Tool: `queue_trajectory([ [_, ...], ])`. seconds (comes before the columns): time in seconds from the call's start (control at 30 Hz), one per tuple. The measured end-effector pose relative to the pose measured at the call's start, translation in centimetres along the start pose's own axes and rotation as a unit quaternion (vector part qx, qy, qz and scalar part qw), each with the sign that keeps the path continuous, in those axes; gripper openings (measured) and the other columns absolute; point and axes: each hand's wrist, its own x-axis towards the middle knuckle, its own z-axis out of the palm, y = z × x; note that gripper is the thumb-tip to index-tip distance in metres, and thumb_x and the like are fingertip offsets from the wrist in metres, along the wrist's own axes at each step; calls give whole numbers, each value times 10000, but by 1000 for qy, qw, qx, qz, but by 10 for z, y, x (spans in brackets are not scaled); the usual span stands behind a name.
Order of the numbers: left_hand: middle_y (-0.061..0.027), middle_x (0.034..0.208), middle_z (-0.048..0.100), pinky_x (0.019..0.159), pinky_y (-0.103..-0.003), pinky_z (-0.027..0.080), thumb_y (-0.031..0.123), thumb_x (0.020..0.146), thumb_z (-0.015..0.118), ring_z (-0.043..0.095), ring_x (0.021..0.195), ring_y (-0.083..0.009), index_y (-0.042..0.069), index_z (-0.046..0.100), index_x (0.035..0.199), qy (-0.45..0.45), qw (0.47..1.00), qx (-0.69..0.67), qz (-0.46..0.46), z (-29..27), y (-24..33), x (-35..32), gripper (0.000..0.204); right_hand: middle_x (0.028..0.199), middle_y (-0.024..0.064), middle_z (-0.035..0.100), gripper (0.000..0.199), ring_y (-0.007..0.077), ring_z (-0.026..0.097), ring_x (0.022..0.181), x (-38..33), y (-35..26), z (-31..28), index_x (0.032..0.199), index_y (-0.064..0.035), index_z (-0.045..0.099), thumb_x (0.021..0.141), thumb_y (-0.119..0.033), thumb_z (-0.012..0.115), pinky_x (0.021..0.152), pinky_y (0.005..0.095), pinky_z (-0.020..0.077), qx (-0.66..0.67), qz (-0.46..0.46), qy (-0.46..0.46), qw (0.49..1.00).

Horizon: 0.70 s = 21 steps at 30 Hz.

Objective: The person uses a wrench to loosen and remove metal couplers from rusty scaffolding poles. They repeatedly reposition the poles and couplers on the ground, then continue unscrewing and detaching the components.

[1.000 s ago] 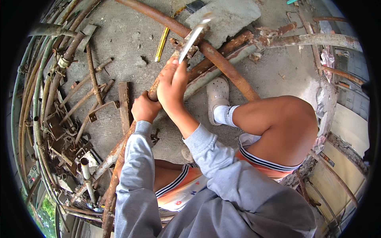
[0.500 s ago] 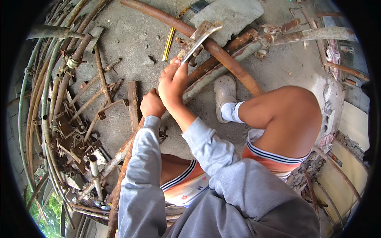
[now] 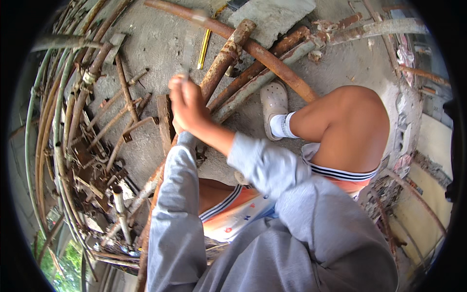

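Note:
My right hand (image 3: 188,104) is closed round the handle of a hammer-like metal tool (image 3: 188,51), raised and smeared by motion, its pale head a blur near the top. Under it my left hand (image 3: 176,127) is mostly hidden, its sleeve running up to a rusty pipe (image 3: 221,63), which it grips. That pipe slants from beside my left arm to the upper middle. Its far end, with a rough, crusted collar, rests over a second rusty pipe (image 3: 277,70) lying crosswise. A grey-green pipe (image 3: 265,90) and a darker rusty one lie beside them.
Bent pipes and rods (image 3: 61,112) crowd the left side, with scrap metal brackets (image 3: 90,160) beside them. A yellow strip (image 3: 204,48) and a flat grey slab (image 3: 272,19) lie on the concrete floor. My shoe (image 3: 274,102) stands close to the crossed pipes.
My right hand has swung the tool up and left, off the collared end of the pipe. My left hand is now largely covered by the right; the pipes have hardly shifted.

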Motion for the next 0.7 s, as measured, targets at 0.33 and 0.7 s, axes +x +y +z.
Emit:
queue_trajectory([
  [0.33, -161, 1082, 705, 920, -447, 529, 413, 733, 805, 674, 1045, -345, 78, 677, 1155, -66, 988, 126, 52, -59, 125, -18, 554, 604, 175, 572, 502, 325, 575, 546, 202, -68, -173, 727, -21, 626, 1017, -428, 571, 552, 456, 445, -541, -304, -353, 701],
  [0.7, -227, 1104, 665, 840, -512, 553, 461, 712, 851, 679, 984, -429, 59, 533, 1294, -57, 992, 66, 89, -28, 173, 26, 776, 1011, 132, 618, 404, 289, 564, 841, 116, 32, -219, 870, 17, 589, 759, -220, 897, 720, 400, 498, -430, -266, -90, 858],
])
